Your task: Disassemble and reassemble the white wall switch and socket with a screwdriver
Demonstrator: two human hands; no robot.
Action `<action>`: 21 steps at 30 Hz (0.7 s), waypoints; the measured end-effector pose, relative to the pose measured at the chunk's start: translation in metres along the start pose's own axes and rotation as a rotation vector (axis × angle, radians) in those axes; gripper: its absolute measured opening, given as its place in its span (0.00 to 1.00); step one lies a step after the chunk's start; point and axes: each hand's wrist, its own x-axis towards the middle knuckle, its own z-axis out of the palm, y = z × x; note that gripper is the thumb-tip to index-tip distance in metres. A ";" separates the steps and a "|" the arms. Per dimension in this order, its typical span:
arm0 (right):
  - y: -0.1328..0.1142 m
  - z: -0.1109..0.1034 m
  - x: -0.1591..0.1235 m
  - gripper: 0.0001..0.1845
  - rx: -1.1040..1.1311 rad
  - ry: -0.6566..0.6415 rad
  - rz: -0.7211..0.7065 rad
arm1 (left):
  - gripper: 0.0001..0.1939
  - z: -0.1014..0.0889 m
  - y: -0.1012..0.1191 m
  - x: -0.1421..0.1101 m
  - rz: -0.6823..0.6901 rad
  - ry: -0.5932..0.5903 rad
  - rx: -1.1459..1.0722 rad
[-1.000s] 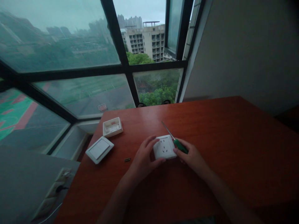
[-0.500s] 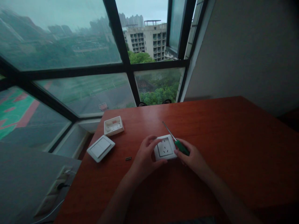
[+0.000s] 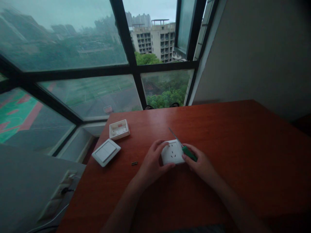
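A white wall socket (image 3: pixel 172 154) with several slots in its face sits at the middle of the table's near half. My left hand (image 3: pixel 155 158) is closed on its left side, fingers at the far edge and thumb at the near edge. In my right hand (image 3: pixel 197 159) lies a screwdriver (image 3: pixel 188 152) with a green handle, its thin metal shaft pointing away and to the left above the table. The right fingertips also touch the socket's right edge. What the hidden fingers do beneath the socket cannot be seen.
Left of my hands lie a white switch (image 3: pixel 106 152), an open white mounting box (image 3: pixel 119 129) and small metal screws (image 3: pixel 134 163). The reddish-brown table (image 3: pixel 233 145) meets windows at the back. Sockets with a plugged-in cord (image 3: pixel 65 190) are on the low wall at left.
The dark outline round the socket's inner panel no longer shows, and its face looks even white. My view has shifted slightly; both hands keep nearly the same place.
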 end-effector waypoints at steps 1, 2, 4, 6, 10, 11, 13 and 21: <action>0.000 0.000 0.000 0.23 0.000 -0.004 0.009 | 0.36 0.000 0.000 0.000 -0.002 0.000 0.005; -0.001 0.001 -0.001 0.23 0.001 -0.009 0.018 | 0.36 0.000 0.000 -0.001 -0.006 0.000 0.010; -0.002 0.001 -0.002 0.23 0.006 -0.017 0.034 | 0.37 0.000 -0.001 -0.002 -0.014 -0.009 0.016; -0.003 0.002 -0.003 0.24 0.019 -0.025 0.048 | 0.39 0.000 -0.001 -0.002 -0.019 -0.021 0.017; -0.004 0.001 -0.007 0.24 0.056 -0.024 0.083 | 0.41 -0.002 -0.001 -0.001 -0.011 -0.028 0.025; -0.004 0.000 -0.009 0.24 0.062 -0.017 0.092 | 0.41 -0.002 -0.001 -0.001 -0.011 -0.027 0.029; -0.004 -0.003 -0.013 0.24 0.069 0.004 0.110 | 0.41 -0.003 -0.001 0.001 -0.022 -0.021 0.039; 0.001 -0.020 -0.032 0.26 0.062 0.131 0.162 | 0.43 0.010 0.005 0.022 0.000 -0.033 0.117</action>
